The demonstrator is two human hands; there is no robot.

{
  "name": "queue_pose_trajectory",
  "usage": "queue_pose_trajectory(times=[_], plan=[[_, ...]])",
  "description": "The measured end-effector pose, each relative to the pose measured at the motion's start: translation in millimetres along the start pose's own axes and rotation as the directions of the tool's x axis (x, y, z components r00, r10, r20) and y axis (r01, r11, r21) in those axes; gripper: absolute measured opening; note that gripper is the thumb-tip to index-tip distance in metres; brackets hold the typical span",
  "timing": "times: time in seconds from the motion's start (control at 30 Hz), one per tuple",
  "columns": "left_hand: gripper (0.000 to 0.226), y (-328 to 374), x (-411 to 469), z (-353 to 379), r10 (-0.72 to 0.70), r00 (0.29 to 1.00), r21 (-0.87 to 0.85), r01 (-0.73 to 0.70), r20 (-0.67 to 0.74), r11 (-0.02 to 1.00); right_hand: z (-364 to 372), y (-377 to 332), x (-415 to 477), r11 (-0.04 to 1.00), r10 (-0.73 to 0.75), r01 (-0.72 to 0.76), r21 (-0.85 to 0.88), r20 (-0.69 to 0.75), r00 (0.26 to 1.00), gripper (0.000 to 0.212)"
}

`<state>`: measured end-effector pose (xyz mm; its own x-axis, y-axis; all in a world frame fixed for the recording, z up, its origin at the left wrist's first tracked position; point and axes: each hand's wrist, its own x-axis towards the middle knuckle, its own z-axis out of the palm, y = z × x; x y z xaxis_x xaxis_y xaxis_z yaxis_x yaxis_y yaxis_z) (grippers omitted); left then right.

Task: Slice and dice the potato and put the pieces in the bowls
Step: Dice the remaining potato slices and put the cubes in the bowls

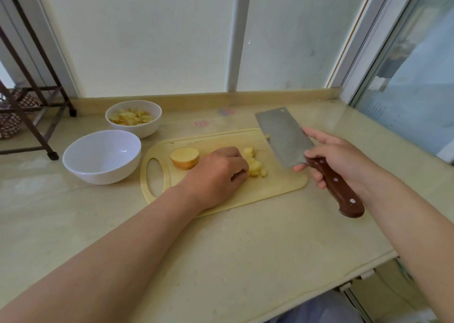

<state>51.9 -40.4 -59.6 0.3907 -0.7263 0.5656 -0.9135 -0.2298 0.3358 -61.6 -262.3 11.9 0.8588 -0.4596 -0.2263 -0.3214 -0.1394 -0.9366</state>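
A pale yellow cutting board [277,187] lies on the counter. On its left part sits a stack of round potato slices [184,158]. A small heap of diced potato [255,163] lies mid-board. My left hand [216,175] rests over the heap's left side, fingers curled onto the pieces. My right hand [341,158] grips the brown wooden handle of a cleaver [282,135], whose blade is raised and tilted over the board's right end. A near white bowl [102,156] is empty. The far white bowl [134,118] holds diced potato.
A dark metal rack [29,81] stands at the left on the counter, with a woven basket behind it. Window panes form the back and right walls. The counter's front edge runs at lower right.
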Motion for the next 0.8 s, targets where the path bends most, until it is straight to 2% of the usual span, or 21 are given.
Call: queue_pose_trajectory(times=[0.2,0.3,0.43,0.57,0.73,0.8], plan=[[0.007,3,-1,-1,-0.035,0.999,0.011,0.035,-0.009,0.999,-8,16,-1,0.999,0.037,-0.036,-0.006,0.041,0.999,0.065],[0.024,2,-1,-3,-0.133,0.991,0.025,0.133,0.018,0.991,-7,18,0,0.997,0.040,-0.037,-0.071,0.051,0.998,0.069],[0.051,9,4,-7,-0.301,0.947,0.130,0.286,0.114,0.949,-4,22,1,0.995,0.040,-0.034,-0.094,0.061,0.997,0.072],[0.068,14,7,-9,-0.370,0.901,0.236,0.318,0.225,0.918,-2,23,4,0.996,0.040,-0.034,-0.085,0.072,0.997,0.070],[0.069,12,6,-8,-0.378,0.894,0.185,0.341,0.240,0.922,2,21,3,0.999,0.034,-0.030,-0.042,0.081,0.996,0.066],[0.065,13,7,-11,-0.408,0.896,0.012,0.412,0.174,0.911,4,18,2,0.999,0.017,-0.020,0.029,0.105,0.994,0.063]])
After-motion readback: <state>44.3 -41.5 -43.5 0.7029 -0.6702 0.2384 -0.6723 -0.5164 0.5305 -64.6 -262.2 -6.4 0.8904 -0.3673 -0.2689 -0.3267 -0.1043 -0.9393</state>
